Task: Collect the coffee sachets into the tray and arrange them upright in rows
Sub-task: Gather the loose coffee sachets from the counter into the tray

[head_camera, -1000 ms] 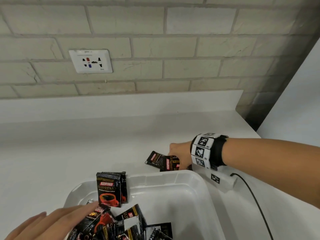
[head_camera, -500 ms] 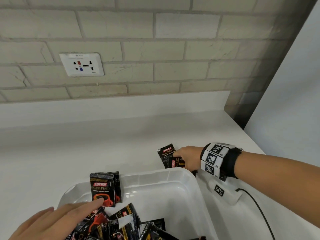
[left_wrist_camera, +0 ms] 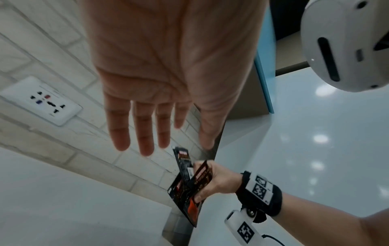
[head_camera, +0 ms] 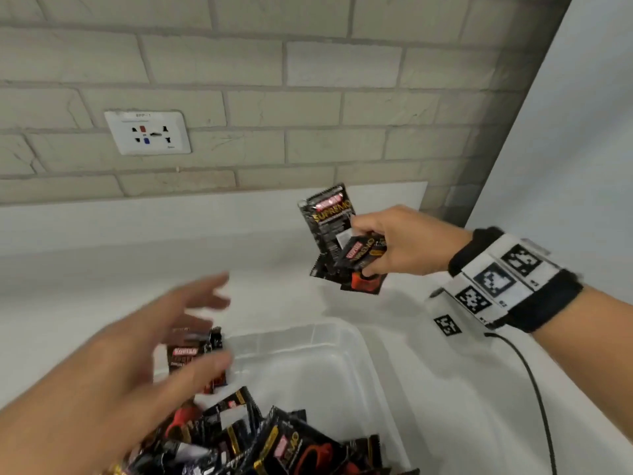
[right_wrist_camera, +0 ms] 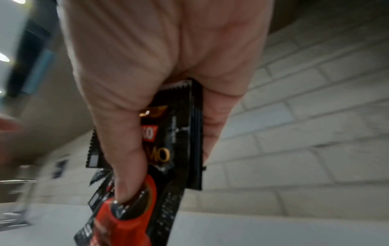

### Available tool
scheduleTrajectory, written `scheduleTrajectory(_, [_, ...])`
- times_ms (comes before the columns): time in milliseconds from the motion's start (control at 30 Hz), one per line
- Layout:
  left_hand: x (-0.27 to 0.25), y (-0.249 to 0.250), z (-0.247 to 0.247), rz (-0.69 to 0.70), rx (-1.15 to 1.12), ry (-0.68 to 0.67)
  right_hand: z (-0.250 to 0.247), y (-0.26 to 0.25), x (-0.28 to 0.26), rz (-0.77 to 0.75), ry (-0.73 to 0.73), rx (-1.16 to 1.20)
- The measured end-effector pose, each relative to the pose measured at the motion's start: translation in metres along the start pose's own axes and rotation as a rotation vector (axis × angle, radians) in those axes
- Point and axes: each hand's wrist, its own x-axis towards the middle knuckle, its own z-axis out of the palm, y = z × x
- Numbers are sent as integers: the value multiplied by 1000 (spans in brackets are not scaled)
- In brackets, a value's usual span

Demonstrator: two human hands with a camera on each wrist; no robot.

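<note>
The right hand [head_camera: 397, 245] pinches a fan of black coffee sachets [head_camera: 330, 231] between thumb and fingers, in the air beyond the tray [head_camera: 346, 341]; the tallest stands nearly upright, top edge up. The left hand [head_camera: 137, 365] hovers blurred, fingers spread, holding nothing, over the tray's heap of sachets [head_camera: 260, 437] (jumbled, cut off below). Black-and-red packs, gold lettering; counter [head_camera: 102, 275] beneath.

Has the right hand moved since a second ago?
Yes. The right hand has lifted off the white counter, gripping coffee sachets, and now hangs above the counter beyond the tray.
</note>
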Motion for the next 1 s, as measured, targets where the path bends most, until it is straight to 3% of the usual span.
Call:
scheduleTrajectory(133, [14,53,7,142,-265,33,0,-66,-20,-301,-99,-29])
scheduleTrajectory(267, [11,59,11,112,-218,34,16,-100,-28,-430,-182,29])
scheduleTrajectory(500, [-22,31,-27,81,-84,221,29,-97,-42,-255,-38,290])
scheduleTrajectory(733, [-72,-21,-30,-123,102,142,45,-93,-85,-96,42,628])
scheduleTrajectory(867, [-83,-34,-9,-119,190,8,70,-99,-89,-63,-137,532])
scheduleTrajectory(1000, [-80,-40,-3,10,228,-56,94,-100,-91,-131,-306,257])
